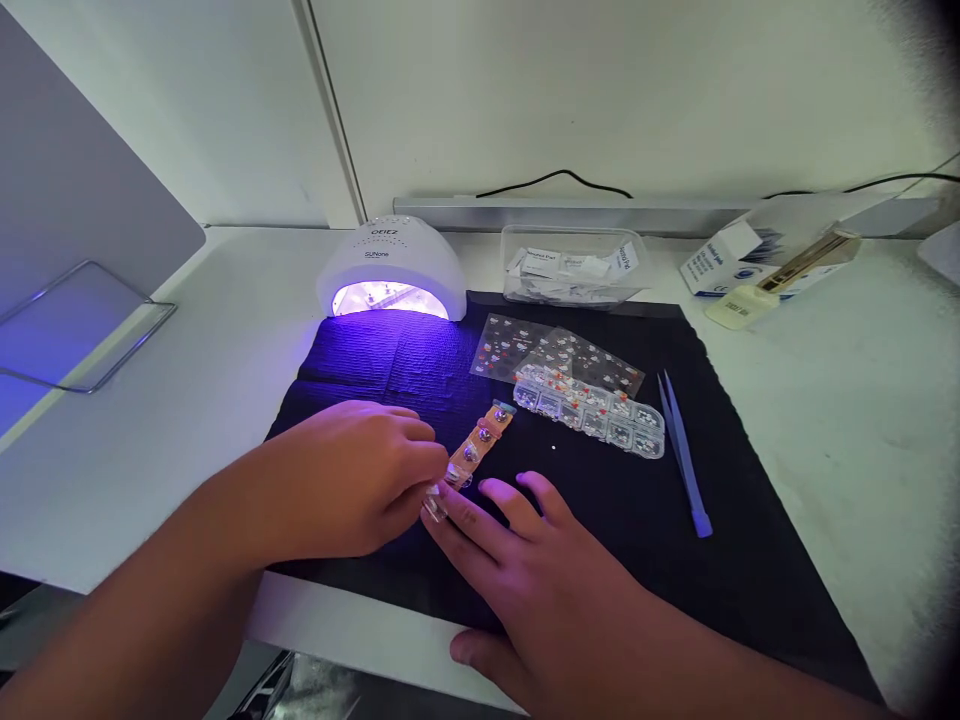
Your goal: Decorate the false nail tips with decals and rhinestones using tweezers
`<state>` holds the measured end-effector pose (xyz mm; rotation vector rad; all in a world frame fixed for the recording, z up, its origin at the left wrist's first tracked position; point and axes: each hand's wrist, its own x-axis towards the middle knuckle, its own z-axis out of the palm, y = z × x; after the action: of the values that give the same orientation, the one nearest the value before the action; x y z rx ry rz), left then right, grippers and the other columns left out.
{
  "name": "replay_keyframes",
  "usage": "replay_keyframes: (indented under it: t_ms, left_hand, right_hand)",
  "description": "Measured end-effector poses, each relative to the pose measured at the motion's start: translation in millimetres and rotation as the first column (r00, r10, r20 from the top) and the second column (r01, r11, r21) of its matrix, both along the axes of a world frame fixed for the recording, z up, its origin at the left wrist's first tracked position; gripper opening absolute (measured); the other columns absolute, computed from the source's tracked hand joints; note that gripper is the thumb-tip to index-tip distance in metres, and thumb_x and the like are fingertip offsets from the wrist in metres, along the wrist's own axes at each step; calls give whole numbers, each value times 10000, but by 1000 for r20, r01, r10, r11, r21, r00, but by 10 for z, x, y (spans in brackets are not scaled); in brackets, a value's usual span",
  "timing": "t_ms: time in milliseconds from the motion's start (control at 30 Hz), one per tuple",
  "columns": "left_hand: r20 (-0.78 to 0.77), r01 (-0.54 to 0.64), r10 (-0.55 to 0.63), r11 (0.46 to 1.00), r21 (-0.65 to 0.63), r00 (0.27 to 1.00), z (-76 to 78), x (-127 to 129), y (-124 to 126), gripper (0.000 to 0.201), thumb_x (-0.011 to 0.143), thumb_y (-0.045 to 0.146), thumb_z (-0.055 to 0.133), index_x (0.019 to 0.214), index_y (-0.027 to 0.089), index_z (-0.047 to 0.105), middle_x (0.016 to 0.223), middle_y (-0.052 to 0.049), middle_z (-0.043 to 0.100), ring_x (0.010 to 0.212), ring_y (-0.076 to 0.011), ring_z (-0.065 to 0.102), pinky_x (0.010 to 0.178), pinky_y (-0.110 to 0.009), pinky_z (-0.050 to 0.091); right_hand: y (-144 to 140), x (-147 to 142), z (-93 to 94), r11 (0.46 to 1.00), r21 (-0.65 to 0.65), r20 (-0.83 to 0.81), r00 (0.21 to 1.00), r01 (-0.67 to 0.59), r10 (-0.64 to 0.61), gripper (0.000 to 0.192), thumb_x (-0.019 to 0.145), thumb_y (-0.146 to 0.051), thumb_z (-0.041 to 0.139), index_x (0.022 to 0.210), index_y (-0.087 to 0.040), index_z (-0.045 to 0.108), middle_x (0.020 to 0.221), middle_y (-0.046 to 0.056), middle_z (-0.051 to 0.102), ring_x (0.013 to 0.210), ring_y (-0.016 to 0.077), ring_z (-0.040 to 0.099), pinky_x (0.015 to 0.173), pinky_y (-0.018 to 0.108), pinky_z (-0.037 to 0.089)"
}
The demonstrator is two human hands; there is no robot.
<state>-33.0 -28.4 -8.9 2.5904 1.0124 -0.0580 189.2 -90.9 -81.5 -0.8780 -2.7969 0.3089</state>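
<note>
My left hand (382,475) is closed, with the fingertips pressed together at the near end of a narrow orange strip (480,437). What those fingers grip is hidden. Along the strip sit several shiny round metal studs and some clear pieces. My right hand (525,565) lies with its fingers spread over the black cloth. Its foremost fingertips touch or nearly touch a small clear piece (433,504) beside the left fingers. A clear compartment case (592,412) with tiny decorations and patterned sticker sheets (551,352) lies beyond the right hand.
A white nail lamp (394,255) glows purple at the back of the black cloth (600,540). Behind the sheets stands a clear tub (574,265) of alcohol pad packets. Blue tweezers (684,455) lie on the right. White boxes (739,260) and a wire stand (90,325) flank the table.
</note>
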Motion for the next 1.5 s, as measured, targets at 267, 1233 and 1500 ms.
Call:
replay_keyframes:
  t_ms: [267, 1233, 1500]
  left_hand:
    - [27, -116, 114, 991, 73, 993, 28, -100, 106, 152, 861, 154, 552, 713, 185, 543, 723, 29, 592, 669, -125, 517, 605, -283, 320]
    - [227, -248, 225, 965, 78, 947, -187, -108, 331, 103, 855, 185, 510, 784, 170, 584, 755, 4, 614, 631, -104, 501, 602, -259, 368]
    - [303, -283, 248, 956, 74, 920, -194, -129, 346, 127, 884, 177, 528, 801, 163, 624, 786, 2, 593, 656, -99, 503, 625, -259, 379]
  right_hand:
    - [10, 4, 10, 1000, 2, 18, 1000, 0, 0, 726, 962, -625, 450, 1534, -183, 392, 1640, 56, 362, 1230, 367, 517, 1040, 585, 286]
    - [107, 154, 179, 995, 88, -43, 997, -54, 58, 578, 957, -558, 526, 1366, -157, 611, 1481, 28, 598, 1188, 307, 553, 1016, 506, 341]
    - [107, 139, 248, 998, -53, -95, 995, -37, 32, 397, 900, -496, 655, 1071, -147, 735, 1065, 68, 747, 985, 258, 577, 953, 456, 408]
